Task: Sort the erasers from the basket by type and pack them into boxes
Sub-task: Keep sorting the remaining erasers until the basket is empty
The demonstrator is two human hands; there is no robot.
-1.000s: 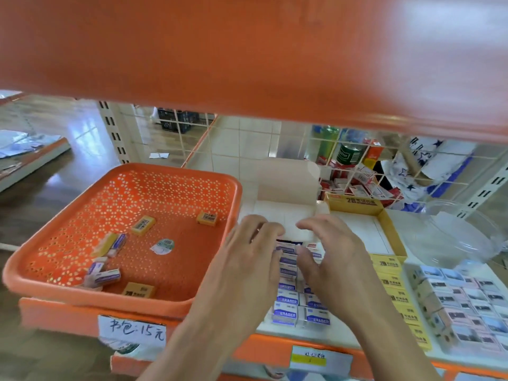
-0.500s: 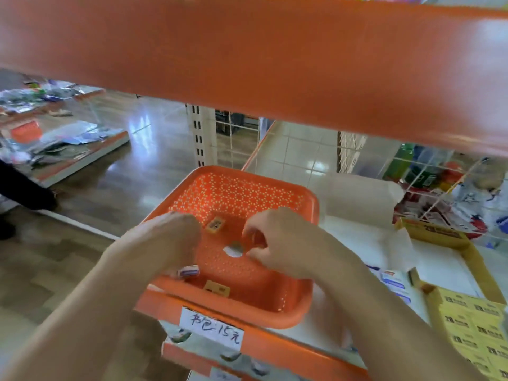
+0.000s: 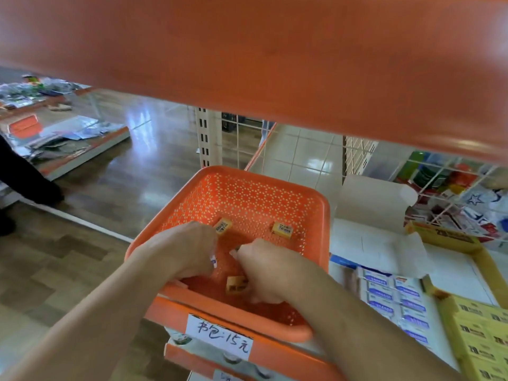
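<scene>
Gathering is under way in the head view: both hands are low inside the orange basket [image 3: 324, 215]. The left hand [image 3: 187, 251] curls round a blue-and-white eraser [image 3: 213, 261], only a sliver showing. The right hand [image 3: 264, 273] is curled just beside a near yellow eraser [image 3: 235, 284]; whether it grips anything I cannot tell. The far yellow erasers [image 3: 281, 229] lie behind. Best keep one type per hand, then carry blue ones to the white box [image 3: 393, 292] and yellow ones to the yellow box [image 3: 481, 339]

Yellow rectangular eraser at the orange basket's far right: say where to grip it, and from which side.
Probably from above: the yellow rectangular eraser lies flat and alone on the floor of the orange perforated plastic basket. Pinch its two long sides.
</scene>
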